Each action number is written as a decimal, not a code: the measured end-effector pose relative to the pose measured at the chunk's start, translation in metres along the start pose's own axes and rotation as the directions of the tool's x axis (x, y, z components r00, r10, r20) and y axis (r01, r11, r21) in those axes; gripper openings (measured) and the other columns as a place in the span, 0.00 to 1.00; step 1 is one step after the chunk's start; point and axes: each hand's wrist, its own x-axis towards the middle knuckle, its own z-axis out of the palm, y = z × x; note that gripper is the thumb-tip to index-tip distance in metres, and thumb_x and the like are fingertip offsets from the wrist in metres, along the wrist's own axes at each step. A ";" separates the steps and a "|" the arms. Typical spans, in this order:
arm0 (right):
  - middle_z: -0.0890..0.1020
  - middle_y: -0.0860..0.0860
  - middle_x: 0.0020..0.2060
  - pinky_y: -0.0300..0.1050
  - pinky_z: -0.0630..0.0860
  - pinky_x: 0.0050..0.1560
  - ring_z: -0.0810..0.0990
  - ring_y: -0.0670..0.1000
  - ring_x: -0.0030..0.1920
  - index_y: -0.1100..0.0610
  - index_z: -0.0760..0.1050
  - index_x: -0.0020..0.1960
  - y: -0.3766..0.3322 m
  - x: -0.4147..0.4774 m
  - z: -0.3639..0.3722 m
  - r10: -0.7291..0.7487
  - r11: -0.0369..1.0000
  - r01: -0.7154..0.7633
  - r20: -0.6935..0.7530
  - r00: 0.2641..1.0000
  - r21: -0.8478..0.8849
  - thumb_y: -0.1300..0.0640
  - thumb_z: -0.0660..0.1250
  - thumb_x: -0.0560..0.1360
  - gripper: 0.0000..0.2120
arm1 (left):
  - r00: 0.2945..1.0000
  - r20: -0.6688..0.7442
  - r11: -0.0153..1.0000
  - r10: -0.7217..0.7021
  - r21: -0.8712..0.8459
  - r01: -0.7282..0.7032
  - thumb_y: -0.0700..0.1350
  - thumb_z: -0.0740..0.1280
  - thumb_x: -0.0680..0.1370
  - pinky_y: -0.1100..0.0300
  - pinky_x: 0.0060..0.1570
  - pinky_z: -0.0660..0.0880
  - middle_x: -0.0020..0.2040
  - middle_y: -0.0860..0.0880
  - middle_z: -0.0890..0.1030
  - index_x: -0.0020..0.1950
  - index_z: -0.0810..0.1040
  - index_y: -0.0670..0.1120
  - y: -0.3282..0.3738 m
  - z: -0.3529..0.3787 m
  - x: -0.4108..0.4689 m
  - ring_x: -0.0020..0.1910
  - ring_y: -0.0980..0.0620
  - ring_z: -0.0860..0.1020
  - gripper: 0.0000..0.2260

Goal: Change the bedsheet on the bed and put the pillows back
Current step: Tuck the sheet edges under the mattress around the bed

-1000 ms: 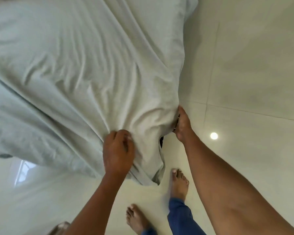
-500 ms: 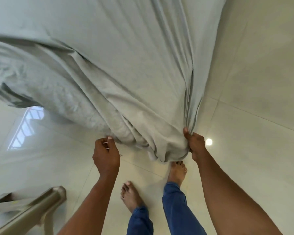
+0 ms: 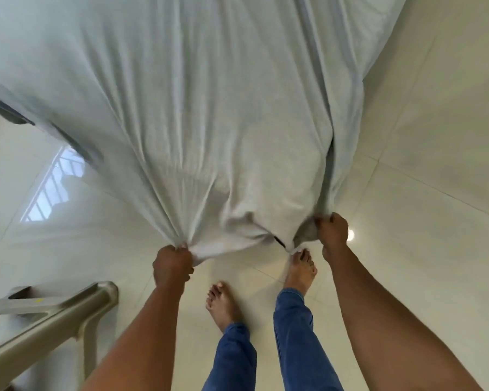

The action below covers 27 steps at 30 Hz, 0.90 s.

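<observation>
A pale grey-blue bedsheet (image 3: 209, 108) is stretched over the corner of the bed and fills the upper part of the head view. Its lower edge is gathered into folds. My left hand (image 3: 171, 265) grips a bunch of the sheet's edge at the lower left of the corner. My right hand (image 3: 332, 231) grips another bunch of the edge at the lower right, fingers curled into the cloth. The sheet is taut between both fists. A dark strip of the bed's side (image 3: 9, 111) shows at far left. No pillows are in view.
Glossy cream floor tiles (image 3: 421, 193) surround the bed corner. My bare feet (image 3: 223, 303) and blue trouser legs stand just below the hands. A metal frame (image 3: 54, 317) stands at lower left, close to my left arm.
Both hands have spread apart and pulled the sheet's edge down and toward me. The bunched cloth has smoothed out and now lies taut over the corner.
</observation>
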 end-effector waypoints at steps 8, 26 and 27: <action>0.80 0.47 0.53 0.39 0.74 0.53 0.79 0.50 0.56 0.54 0.74 0.63 -0.013 -0.084 0.033 -0.098 0.973 0.128 -0.159 0.982 0.193 0.66 0.63 0.77 0.16 | 0.998 0.060 0.957 0.022 -0.289 -0.003 0.43 0.69 0.77 0.45 0.44 0.84 0.56 0.40 0.81 0.67 0.75 0.45 0.018 -0.006 0.022 0.40 0.43 0.84 0.18; 0.83 0.58 0.55 0.46 0.74 0.45 0.82 0.60 0.54 0.59 0.77 0.62 -0.030 -0.090 0.037 -0.152 0.924 0.129 -0.037 0.988 -0.361 0.60 0.71 0.75 0.16 | 0.813 -0.019 0.812 0.582 0.064 -0.580 0.40 0.64 0.79 0.59 0.49 0.70 0.56 0.47 0.81 0.67 0.75 0.47 0.047 -0.041 -0.032 0.54 0.47 0.80 0.17; 0.82 0.57 0.57 0.46 0.75 0.46 0.82 0.59 0.55 0.58 0.74 0.66 -0.031 -0.091 0.032 -0.136 0.940 0.117 -0.038 0.990 -0.320 0.61 0.72 0.74 0.20 | 0.774 -0.040 0.774 0.632 0.082 -0.628 0.39 0.64 0.78 0.59 0.49 0.71 0.57 0.47 0.80 0.67 0.75 0.47 0.052 -0.043 -0.035 0.54 0.47 0.80 0.17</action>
